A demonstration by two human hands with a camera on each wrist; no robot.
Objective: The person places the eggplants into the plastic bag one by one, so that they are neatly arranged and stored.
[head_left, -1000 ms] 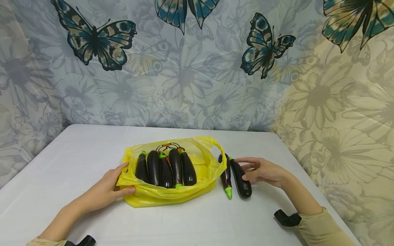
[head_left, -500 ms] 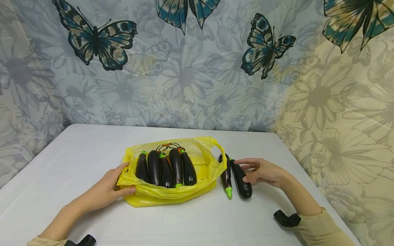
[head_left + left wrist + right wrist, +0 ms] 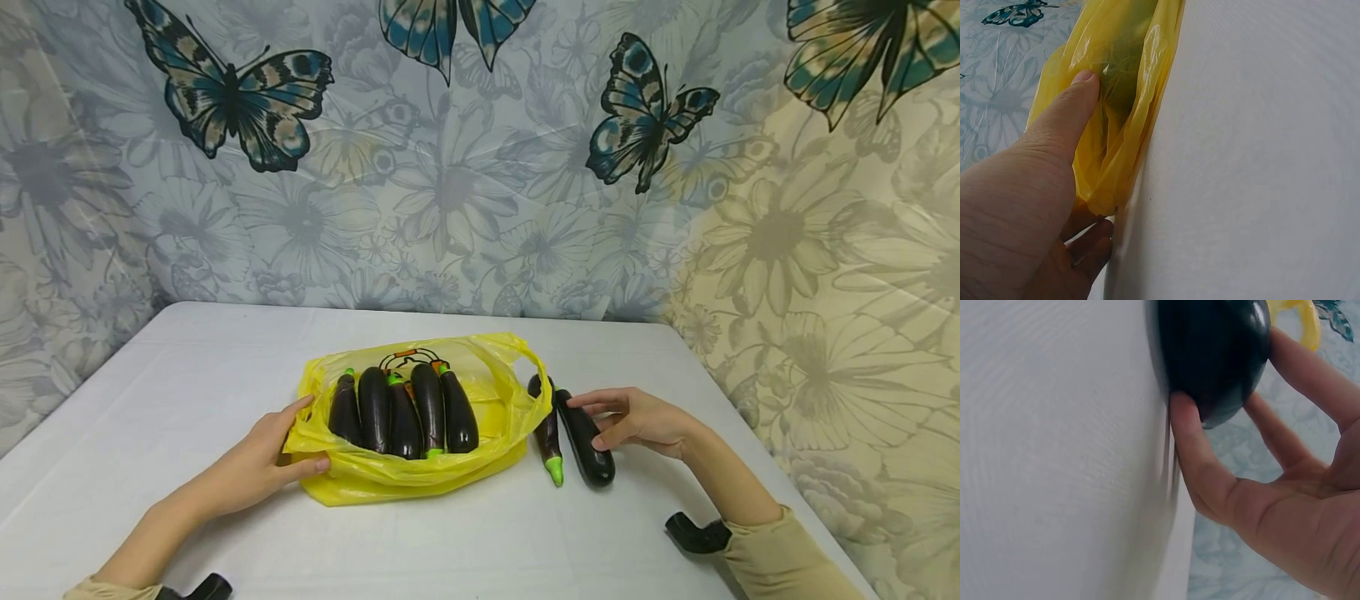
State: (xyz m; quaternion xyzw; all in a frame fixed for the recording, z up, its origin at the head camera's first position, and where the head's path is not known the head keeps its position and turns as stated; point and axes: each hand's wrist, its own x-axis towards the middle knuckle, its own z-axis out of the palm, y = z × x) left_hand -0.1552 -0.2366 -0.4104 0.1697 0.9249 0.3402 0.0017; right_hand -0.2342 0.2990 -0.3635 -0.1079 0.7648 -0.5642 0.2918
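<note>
A yellow plastic bag (image 3: pixel 420 483) lies on its side on the table, its mouth toward me and a loop handle at its right. Inside, several dark eggplants (image 3: pixel 375 408) stand in a row with green stems. My left hand (image 3: pixel 258 462) holds the bag's left end, thumb in front and fingers behind. Outside, by the handle, lies one eggplant (image 3: pixel 550 437), its green stem pointing toward me. Right of it is another eggplant (image 3: pixel 588 442), pinched between the thumb and fingers of my right hand (image 3: pixel 637 421). In the right wrist view, its rounded dark end (image 3: pixel 1213 359) fills the grasp.
A white cloth covers the table (image 3: pixel 465 550). Behind it hangs a floral backdrop (image 3: pixel 465 208) with butterflies. Black curved pieces (image 3: pixel 697 533) stick out at both sleeve cuffs.
The two eggplants outside the bag have shifted slightly; the right one has turned a little and its green stem no longer shows. My left hand and the bag stay put.
</note>
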